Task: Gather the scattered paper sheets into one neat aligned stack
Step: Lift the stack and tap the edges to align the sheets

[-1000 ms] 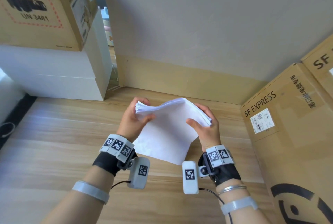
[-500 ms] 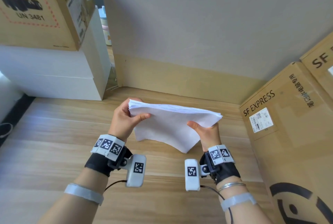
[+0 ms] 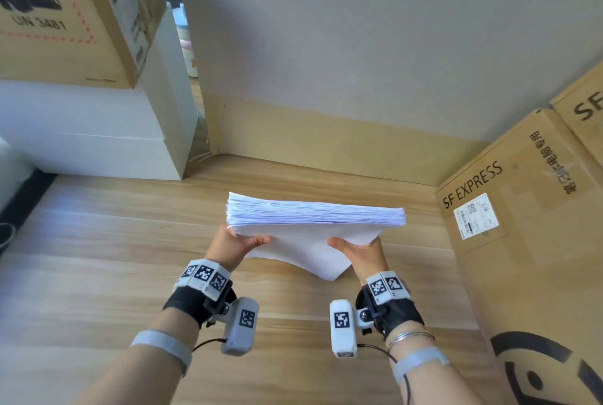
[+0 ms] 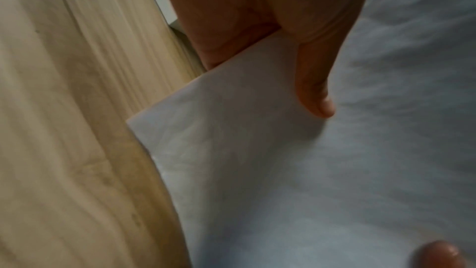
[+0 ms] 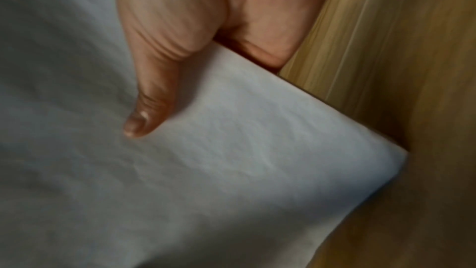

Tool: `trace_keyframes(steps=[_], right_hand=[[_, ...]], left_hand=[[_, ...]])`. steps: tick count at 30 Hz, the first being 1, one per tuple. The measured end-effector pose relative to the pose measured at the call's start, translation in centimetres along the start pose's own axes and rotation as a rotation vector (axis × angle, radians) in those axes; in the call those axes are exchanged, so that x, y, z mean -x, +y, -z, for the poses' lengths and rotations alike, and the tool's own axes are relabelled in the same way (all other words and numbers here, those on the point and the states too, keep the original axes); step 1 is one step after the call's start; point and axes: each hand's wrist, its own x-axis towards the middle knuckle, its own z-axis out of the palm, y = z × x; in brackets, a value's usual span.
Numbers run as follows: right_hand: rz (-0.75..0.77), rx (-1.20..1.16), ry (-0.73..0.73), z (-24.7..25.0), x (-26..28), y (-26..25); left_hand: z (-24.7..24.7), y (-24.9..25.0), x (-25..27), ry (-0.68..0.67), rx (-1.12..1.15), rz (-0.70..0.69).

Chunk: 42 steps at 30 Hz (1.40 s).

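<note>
Both hands pinch the stack (image 3: 313, 225), thumbs on the near face: left hand (image 3: 233, 246) at its 9 o'clock end, right hand (image 3: 362, 253) at 3, equally near. The stack's long axis runs 9 to 3, held above the table (image 3: 98, 258). A second ago it was bowed and skewed; now its upper edge runs straight.

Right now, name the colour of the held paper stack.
White paper stack, plain; head view shows it best.
</note>
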Motion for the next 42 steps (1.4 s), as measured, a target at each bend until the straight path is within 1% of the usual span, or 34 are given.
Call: trace_keyframes(steps=[1,3,7,10,13,16,20,22,24,26,29,33,39,42], right_hand=[[-0.018,0.008,-0.004,-0.1,-0.2,0.3],[-0.039,0.028,-0.005,-0.2,-0.5,0.9],[-0.047,0.107,-0.040,-0.2,-1.1,2.0],[-0.068,0.143,-0.055,-0.2,-1.4,2.8],[-0.101,0.155,-0.039,-0.4,-1.2,3.3],[-0.159,0.183,0.007,-0.7,-1.6,3.7],[-0.211,0.317,0.052,-1.2,-2.8,3.6],[-0.250,0.366,0.008,-1.6,-3.3,3.7],[-0.343,0.412,-0.050,-2.0,-4.0,4.3],[-0.441,0.532,-0.111,-2.4,-4.4,4.6],[-0.518,0.660,-0.181,-2.9,-4.7,5.1],[-0.564,0.747,-0.237,-3.5,-5.2,5.1],[-0.610,0.813,-0.262,-3.8,-7.0,4.7],[-0.612,0.843,-0.272,-4.0,-7.5,5.1]], left_hand=[[-0.2,-0.3,-0.1,0.002,-0.021,0.020],[-0.3,-1.0,-0.7,0.025,0.004,0.036],[-0.2,-4.3,-3.4,-0.051,0.032,0.040],[-0.4,-6.5,-5.0,-0.060,0.055,0.059],[-0.8,-7.1,-5.1,-0.076,0.048,0.073],[-1.1,-7.0,-5.1,-0.033,0.055,0.107],[-0.8,-6.9,-5.9,-0.009,0.004,0.212],[-0.5,-7.4,-6.5,0.019,-0.009,0.274],[-0.2,-7.8,-6.9,0.033,-0.051,0.343],[0.1,-8.3,-7.2,0.031,-0.090,0.406],[0.4,-9.2,-7.5,0.020,-0.074,0.457],[0.3,-9.7,-8.0,0.035,-0.145,0.454],[-0.1,-9.8,-9.4,0.074,-0.235,0.425],[-0.2,-10.0,-9.8,0.073,-0.279,0.443]])
